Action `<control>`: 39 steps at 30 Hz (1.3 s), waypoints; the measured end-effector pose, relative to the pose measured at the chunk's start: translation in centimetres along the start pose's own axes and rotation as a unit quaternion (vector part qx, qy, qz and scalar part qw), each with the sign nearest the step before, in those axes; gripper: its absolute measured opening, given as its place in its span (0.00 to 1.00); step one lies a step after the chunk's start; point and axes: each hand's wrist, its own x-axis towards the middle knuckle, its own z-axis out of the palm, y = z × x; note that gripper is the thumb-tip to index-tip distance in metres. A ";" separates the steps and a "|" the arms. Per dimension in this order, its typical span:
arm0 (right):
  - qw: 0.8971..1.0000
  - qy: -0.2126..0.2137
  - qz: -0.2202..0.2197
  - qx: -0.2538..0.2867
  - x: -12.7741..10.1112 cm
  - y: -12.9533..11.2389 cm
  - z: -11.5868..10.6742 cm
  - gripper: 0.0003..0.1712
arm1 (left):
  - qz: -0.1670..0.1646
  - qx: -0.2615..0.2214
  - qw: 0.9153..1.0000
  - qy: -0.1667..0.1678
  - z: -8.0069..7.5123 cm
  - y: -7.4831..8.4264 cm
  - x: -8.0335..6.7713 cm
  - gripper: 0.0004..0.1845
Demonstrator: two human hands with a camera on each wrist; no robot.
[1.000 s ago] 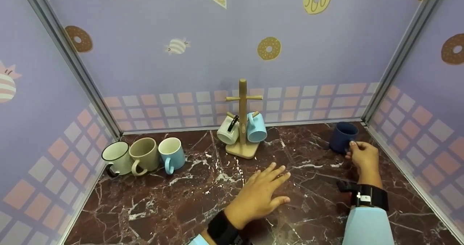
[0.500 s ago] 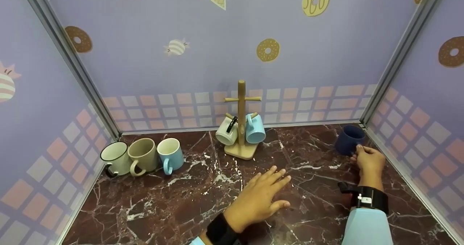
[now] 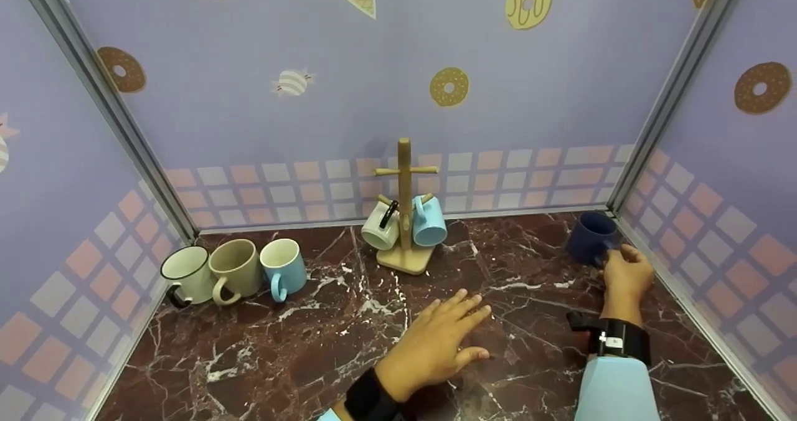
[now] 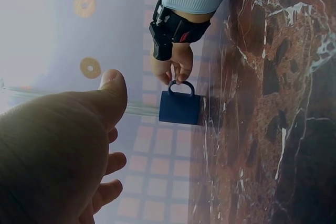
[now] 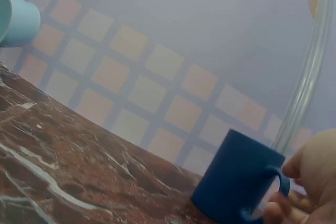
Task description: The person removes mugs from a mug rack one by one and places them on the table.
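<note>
A navy blue mug (image 3: 590,239) stands upright on the marble-patterned table at the back right. My right hand (image 3: 627,276) pinches its handle between thumb and fingers, as the right wrist view also shows, with the handle (image 5: 283,183) towards the hand. My left hand (image 3: 433,340) lies palm down with fingers spread at or just over the table's middle, holding nothing. Ahead of it is a wooden mug tree (image 3: 405,203). From its lower pegs hang a white mug (image 3: 380,227) with a black handle and a light blue mug (image 3: 429,223).
To the left, a white black-rimmed mug (image 3: 188,276), a beige mug (image 3: 236,270) and a blue mug (image 3: 284,268) stand in a row, handles facing front. Two upper pegs (image 3: 423,170) of the tree bear nothing. Patterned walls (image 3: 324,116) enclose the back and sides.
The navy mug has shifted slightly right with my right hand on it, and its handle shows more now. The left hand keeps its pose. The head view has swung a little right.
</note>
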 end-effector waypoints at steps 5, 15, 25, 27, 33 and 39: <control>0.993 0.060 -0.101 -0.024 -1.3 -1.0 1.6 0.20 | -0.009 -0.006 1.000 0.001 -0.2 -0.2 -0.1 0.42; 0.972 -0.047 -0.230 -0.017 -5.8 -1.4 5.7 0.13 | -0.028 0.012 1.000 0.006 -0.7 -0.8 -1.2 0.42; 0.949 -0.173 -0.254 -0.067 -8.2 -2.7 7.4 0.13 | -0.025 -0.003 0.999 0.046 -0.8 -3.0 -0.8 0.45; 0.943 -0.189 -0.261 -0.077 -8.9 -3.1 7.8 0.14 | -0.040 -0.001 0.998 0.049 -1.4 -3.5 -0.9 0.44; 0.913 -0.231 -0.318 -0.107 -10.8 -4.6 8.5 0.15 | -0.100 -0.004 0.991 0.094 -5.3 -4.9 -2.0 0.43; 0.876 -0.278 -0.357 -0.164 -12.4 -5.5 8.7 0.18 | -0.131 -0.021 0.982 0.137 -7.1 -7.1 -3.0 0.43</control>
